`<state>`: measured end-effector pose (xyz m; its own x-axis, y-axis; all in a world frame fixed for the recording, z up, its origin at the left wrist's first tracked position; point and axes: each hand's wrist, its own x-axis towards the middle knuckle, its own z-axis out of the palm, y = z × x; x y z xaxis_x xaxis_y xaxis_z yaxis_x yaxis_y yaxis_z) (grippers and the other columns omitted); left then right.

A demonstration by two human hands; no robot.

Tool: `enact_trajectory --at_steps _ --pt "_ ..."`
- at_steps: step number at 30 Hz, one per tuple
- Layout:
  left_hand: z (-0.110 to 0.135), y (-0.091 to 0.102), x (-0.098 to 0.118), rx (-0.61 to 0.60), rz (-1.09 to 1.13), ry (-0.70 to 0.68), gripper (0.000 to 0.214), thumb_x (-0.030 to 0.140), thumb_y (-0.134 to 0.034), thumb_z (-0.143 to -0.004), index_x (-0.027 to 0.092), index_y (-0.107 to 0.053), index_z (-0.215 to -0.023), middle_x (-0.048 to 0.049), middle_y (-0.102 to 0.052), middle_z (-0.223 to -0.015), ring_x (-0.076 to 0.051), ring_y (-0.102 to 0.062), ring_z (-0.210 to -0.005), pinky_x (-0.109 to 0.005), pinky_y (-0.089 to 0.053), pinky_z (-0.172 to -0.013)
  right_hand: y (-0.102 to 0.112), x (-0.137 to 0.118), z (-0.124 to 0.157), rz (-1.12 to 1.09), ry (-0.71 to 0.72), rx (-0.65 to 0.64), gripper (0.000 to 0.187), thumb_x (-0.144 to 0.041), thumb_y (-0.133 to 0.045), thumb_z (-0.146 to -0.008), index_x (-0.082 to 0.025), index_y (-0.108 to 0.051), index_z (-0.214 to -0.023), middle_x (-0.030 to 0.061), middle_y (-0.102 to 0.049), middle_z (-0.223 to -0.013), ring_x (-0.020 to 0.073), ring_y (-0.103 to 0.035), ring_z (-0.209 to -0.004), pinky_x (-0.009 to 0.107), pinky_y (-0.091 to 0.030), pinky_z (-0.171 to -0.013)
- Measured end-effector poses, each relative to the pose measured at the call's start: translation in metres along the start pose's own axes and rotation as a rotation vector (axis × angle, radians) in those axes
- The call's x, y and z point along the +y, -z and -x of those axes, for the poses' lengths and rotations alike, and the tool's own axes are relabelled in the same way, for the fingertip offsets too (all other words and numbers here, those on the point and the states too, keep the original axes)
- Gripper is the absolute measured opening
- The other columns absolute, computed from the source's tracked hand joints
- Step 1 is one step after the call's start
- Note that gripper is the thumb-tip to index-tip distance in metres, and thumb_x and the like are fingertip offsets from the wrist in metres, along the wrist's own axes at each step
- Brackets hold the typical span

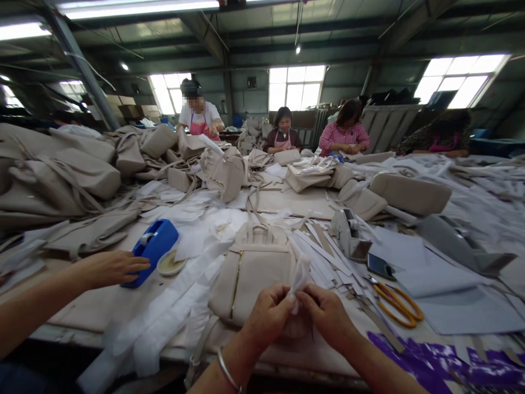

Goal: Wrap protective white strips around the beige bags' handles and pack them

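My left hand (268, 312), with a silver bangle at the wrist, pinches a crumpled strip of thin white wrapping paper (301, 271). From the other side my right hand (326, 312) grips the same paper, its fingertips close to the left ones. Just behind and under them a beige backpack (260, 273) with a gold zipper lies on the table. Its handle and straps point away from me. What my lower fingers touch is hidden behind the hands.
A co-worker's hand (110, 268) reaches in from the left by a blue tape dispenser (153, 249) and a small dish (170, 264). Yellow-handled scissors (396, 303), a phone (380, 266) and a grey tape dispenser (348, 235) lie right. Beige bags (61, 169) pile up left; several people work opposite.
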<state>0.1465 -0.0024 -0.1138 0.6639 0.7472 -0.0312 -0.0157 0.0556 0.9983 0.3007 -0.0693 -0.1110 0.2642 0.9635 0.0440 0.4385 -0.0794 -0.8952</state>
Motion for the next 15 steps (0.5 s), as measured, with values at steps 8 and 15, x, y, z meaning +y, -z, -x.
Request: enact_trajectory --at_steps 8,15 --pt "0.000 -0.010 -0.011 0.124 -0.066 0.058 0.047 0.057 -0.040 -0.091 0.017 -0.055 -0.071 -0.0017 -0.057 -0.062 -0.014 -0.051 -0.054 -0.025 -0.040 -0.051 -0.005 0.009 0.003 -0.119 0.061 -0.095 0.034 -0.049 -0.057 -0.088 -0.020 -0.067 -0.076 0.0002 -0.063 -0.067 0.0175 -0.057 -0.066 0.027 -0.045 -0.063" --pt "0.022 0.018 0.008 0.165 -0.553 -0.172 0.027 0.038 -0.055 -0.088 0.018 -0.065 -0.073 -0.0097 -0.065 -0.075 -0.024 -0.061 -0.078 -0.038 -0.049 -0.079 -0.004 0.022 0.000 0.038 -0.081 0.005 0.045 -0.064 -0.056 -0.080 -0.021 -0.065 -0.070 0.0008 -0.059 -0.057 0.0188 -0.056 -0.055 0.027 -0.045 -0.051"
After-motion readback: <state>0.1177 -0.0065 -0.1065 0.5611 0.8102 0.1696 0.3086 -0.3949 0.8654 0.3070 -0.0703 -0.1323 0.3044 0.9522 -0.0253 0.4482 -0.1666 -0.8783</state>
